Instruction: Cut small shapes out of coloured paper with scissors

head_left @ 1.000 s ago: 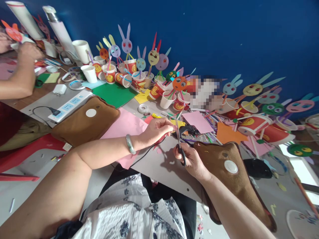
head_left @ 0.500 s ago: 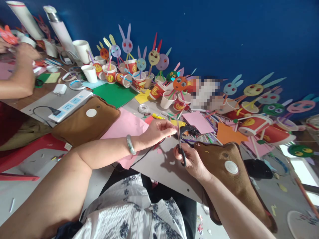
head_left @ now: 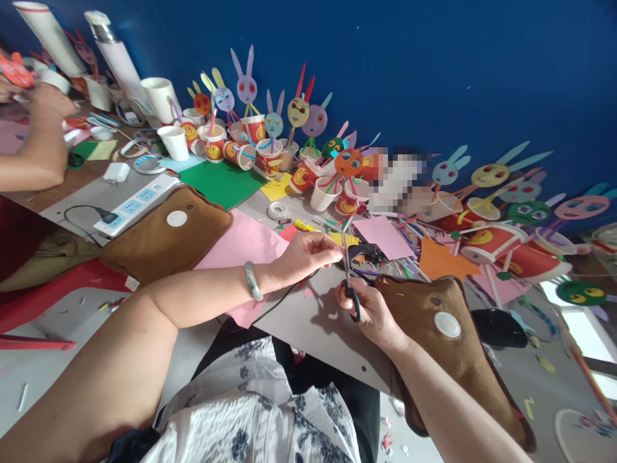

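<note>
My right hand [head_left: 364, 308] grips a pair of scissors [head_left: 351, 292] by their black handles, blades pointing up and away from me. Close to the blades, my left hand [head_left: 308, 257] has its fingers pinched together; whatever lies between the fingertips is too small to name. A jade-coloured bangle [head_left: 253, 281] circles the left wrist. Pink paper [head_left: 241, 241] lies under and beyond the left forearm. Beneath the hands is the grey tabletop [head_left: 308, 331], with a small pink disc [head_left: 308, 292] on it.
Paper cups with paper rabbit heads [head_left: 272, 154] line the blue wall [head_left: 409, 71]. Brown plush warmers [head_left: 164, 238] flank me, one on each side. A power strip [head_left: 139, 202] sits at left. Another person's arm [head_left: 41, 138] works at the far left. Colored sticks and paper lie ahead.
My hands and the scissors stay in almost the same place. At the far left, the other person's hand shifts slightly with an orange paper piece.
</note>
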A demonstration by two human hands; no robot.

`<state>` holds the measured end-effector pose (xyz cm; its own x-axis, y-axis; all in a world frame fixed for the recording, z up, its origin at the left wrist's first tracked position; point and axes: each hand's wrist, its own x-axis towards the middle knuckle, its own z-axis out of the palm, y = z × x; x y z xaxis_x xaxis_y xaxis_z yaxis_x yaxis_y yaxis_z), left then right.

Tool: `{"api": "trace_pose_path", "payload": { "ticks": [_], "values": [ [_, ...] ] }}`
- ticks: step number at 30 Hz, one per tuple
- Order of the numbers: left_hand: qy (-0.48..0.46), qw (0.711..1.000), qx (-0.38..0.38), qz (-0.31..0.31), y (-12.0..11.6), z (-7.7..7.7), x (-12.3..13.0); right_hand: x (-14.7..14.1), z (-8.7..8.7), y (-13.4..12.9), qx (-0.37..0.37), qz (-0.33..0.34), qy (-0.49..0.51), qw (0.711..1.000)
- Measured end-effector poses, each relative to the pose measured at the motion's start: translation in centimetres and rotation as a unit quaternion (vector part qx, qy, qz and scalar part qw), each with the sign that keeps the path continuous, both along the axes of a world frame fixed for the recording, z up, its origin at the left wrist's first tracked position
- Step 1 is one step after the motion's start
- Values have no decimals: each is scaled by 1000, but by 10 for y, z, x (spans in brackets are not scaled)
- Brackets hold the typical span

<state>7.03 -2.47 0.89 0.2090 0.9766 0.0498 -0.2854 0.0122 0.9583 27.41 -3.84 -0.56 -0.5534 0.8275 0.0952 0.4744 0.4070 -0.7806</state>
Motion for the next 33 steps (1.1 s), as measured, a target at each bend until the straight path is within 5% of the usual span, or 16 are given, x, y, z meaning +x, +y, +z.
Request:
{"api": "trace_pose_path", "payload": {
  "ticks": [14, 23, 33],
  "values": [
    [11, 999, 22, 27, 1, -2, -1, 2, -2, 1, -1, 4, 2, 1000],
    [4, 1000, 15, 25, -2, 10, -3, 1, -4, 1, 2, 9, 11, 1000],
    [-5, 999, 31, 23, 3, -1, -1, 2, -3, 1, 8, 5, 1, 1000]
  ]
}}
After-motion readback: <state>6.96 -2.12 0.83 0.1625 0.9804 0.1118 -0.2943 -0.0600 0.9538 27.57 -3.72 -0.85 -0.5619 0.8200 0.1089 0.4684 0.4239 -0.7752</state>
